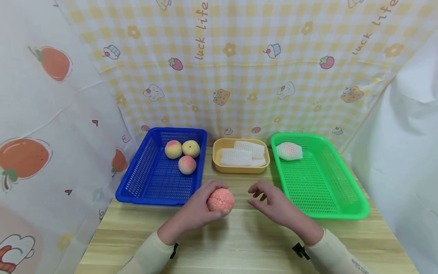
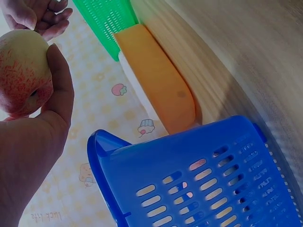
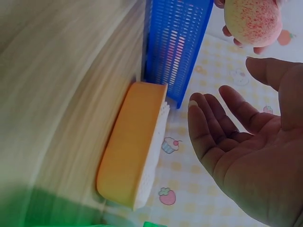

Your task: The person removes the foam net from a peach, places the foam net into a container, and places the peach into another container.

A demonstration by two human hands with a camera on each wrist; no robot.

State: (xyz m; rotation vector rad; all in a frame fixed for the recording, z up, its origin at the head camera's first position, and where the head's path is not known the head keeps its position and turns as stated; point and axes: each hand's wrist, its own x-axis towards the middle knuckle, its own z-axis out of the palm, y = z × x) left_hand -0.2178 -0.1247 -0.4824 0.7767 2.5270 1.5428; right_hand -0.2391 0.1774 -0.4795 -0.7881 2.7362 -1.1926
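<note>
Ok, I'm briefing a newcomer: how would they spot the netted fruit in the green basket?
Find the green basket at the right of the wooden table. In its far left corner, nearest the yellow tray, lies the netted fruit, pink showing through white mesh. Nothing else lies in that basket, and the three peaches in the blue basket have no net.

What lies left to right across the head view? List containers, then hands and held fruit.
Blue perforated plastic basket, yellow rounded plastic tub, green perforated plastic basket; then left hand, round pink peach, right hand.
</note>
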